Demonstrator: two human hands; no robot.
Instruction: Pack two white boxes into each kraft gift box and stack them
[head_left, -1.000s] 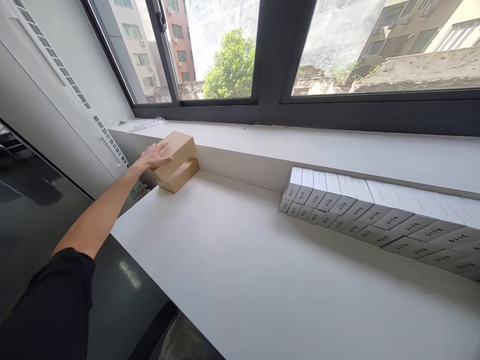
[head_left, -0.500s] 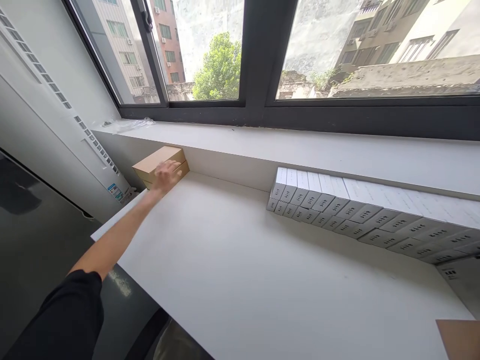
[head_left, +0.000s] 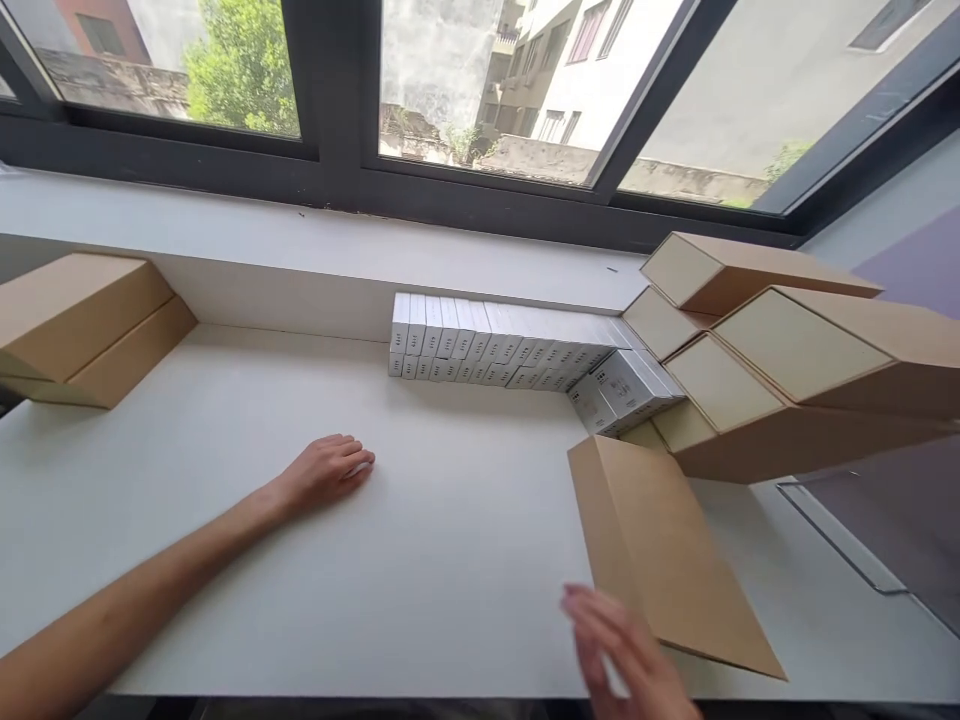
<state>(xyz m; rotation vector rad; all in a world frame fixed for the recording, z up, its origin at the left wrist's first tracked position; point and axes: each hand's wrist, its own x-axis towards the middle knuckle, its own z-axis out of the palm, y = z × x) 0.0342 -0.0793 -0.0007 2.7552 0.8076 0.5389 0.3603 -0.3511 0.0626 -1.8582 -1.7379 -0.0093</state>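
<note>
My left hand [head_left: 330, 468] rests palm down on the white table [head_left: 450, 520], its fingers curled together and nothing visible in them. At the lower right, my right hand [head_left: 626, 650] is slightly blurred, with fingers stretched out and thumb apart. It is close to the near left side of a brown cardboard box [head_left: 667, 540] lying on the table; whether it touches the box I cannot tell. Beyond both hands, small white boxes [head_left: 480, 345] stand in a two-layer row against the sill wall. Larger white boxes [head_left: 626, 390] sit at the right end of that row.
Several brown cardboard boxes with pale ends [head_left: 802, 340] are piled at the right. Two stacked brown boxes [head_left: 97, 310] stand at the far left. Behind the table runs a white windowsill [head_left: 315, 250] under dark window frames. A metal-edged object [head_left: 840, 540] lies at the right.
The view has swung right. My left hand has left the stacked brown boxes and come down on the middle of the table. My right hand has come into view beside the brown box.
</note>
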